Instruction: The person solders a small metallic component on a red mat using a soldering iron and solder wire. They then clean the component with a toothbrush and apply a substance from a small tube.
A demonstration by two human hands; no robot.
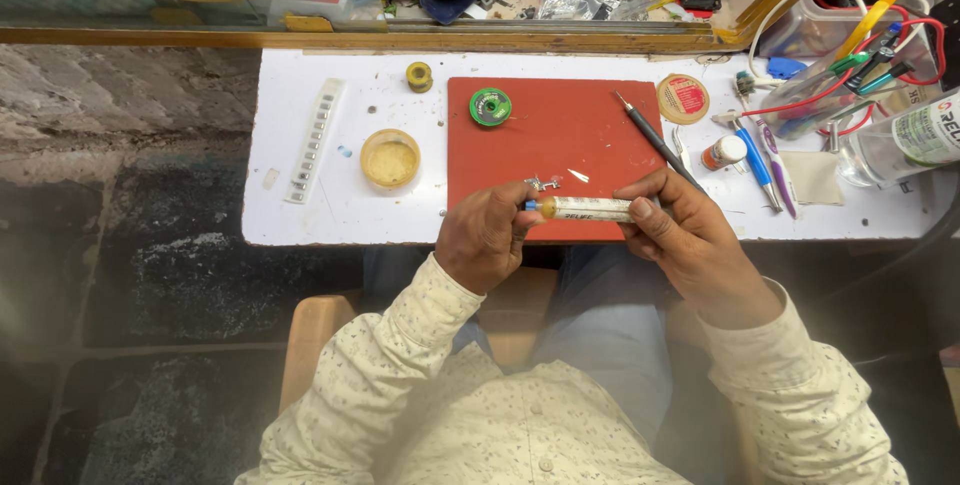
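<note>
I hold a pale syringe-shaped tube (588, 209) level over the near edge of a red mat (550, 135). My left hand (487, 237) pinches its blue-tipped end, and my right hand (685, 235) grips the other end. A thin dark pen-like tool (655, 140) also runs up and left from my right hand's fingers across the mat. Small metal parts (543, 184) lie on the mat just beyond my left hand. A green wire spool (490, 107) sits at the mat's far left corner.
The white table (330, 215) carries a round yellow tin (390, 158), a grey component strip (314, 140), a small yellow reel (419, 76), a round red-labelled tin (683, 99), a little bottle (723, 152), pens (755, 160) and a clear bottle (900, 145). A cluttered shelf lies behind.
</note>
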